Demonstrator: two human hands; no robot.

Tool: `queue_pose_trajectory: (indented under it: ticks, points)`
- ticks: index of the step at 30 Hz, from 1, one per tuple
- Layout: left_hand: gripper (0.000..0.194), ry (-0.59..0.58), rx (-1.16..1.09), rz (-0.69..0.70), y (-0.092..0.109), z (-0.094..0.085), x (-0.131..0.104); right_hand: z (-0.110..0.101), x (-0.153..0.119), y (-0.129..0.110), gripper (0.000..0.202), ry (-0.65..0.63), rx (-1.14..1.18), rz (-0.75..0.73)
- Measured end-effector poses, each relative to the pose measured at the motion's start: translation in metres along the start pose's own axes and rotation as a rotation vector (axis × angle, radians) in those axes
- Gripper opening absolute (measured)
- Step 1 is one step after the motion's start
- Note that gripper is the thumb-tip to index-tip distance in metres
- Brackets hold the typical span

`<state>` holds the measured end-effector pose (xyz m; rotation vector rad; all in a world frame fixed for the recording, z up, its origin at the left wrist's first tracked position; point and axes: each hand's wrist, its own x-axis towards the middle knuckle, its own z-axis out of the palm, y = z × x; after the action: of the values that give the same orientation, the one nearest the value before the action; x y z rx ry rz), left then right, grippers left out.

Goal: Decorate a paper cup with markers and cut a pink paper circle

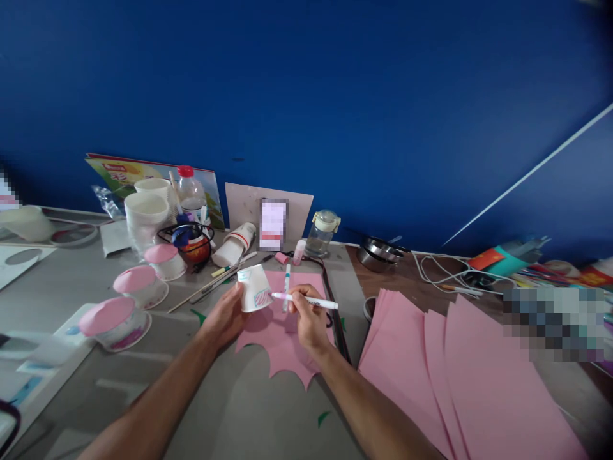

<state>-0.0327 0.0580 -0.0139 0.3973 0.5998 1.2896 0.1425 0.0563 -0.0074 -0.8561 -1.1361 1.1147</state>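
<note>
My left hand (228,314) grips a white paper cup (255,281), tilted, with teal outlines and a pink-hatched patch on its side. Between the fingers of my right hand (310,319) is a white marker (313,300), its pink tip at or very near the hatched patch; contact is too fine to tell. Below both hands lies a pink paper sheet (292,358) with a scalloped cut edge. A second marker with a teal band (287,280) rests on that sheet, behind the cup. A small pink cap (282,257) lies farther back.
Three cups with pink tops (135,279) stand at left. Behind them are stacked white cups (147,214) and a red-capped bottle (190,191). A glass jar (320,235) and metal bowls (379,254) stand near the blue wall. Pink sheets (460,383) lie at right.
</note>
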Motion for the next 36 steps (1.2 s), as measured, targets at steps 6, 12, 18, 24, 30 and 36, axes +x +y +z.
queue_pose_trajectory:
  ticks: [6, 12, 18, 24, 30, 36]
  points:
    - [0.045, -0.007, -0.013, 0.001, -0.002, -0.008, 0.003, 0.0, 0.003, 0.003, 0.02, 0.073, 0.06, 0.001]
    - [0.042, 0.012, -0.029, -0.004, -0.002, -0.009, 0.004, 0.001, 0.004, 0.002, 0.015, 0.128, 0.062, 0.008]
    - [0.036, 0.018, -0.003, 0.0, 0.0, -0.005, 0.002, 0.002, 0.003, 0.0, 0.017, 0.082, 0.063, -0.004]
    - [0.03, 0.01, 0.03, 0.034, -0.001, -0.002, 0.002, 0.001, -0.002, 0.0, 0.018, 0.005, 0.023, -0.003]
    - [0.031, -0.007, 0.02, 0.049, -0.002, -0.001, 0.002, 0.004, -0.006, -0.006, 0.017, -0.033, -0.031, -0.018]
    - [0.037, 0.008, 0.024, 0.03, -0.002, -0.008, 0.004, 0.005, -0.002, -0.009, 0.02, 0.055, -0.046, -0.029]
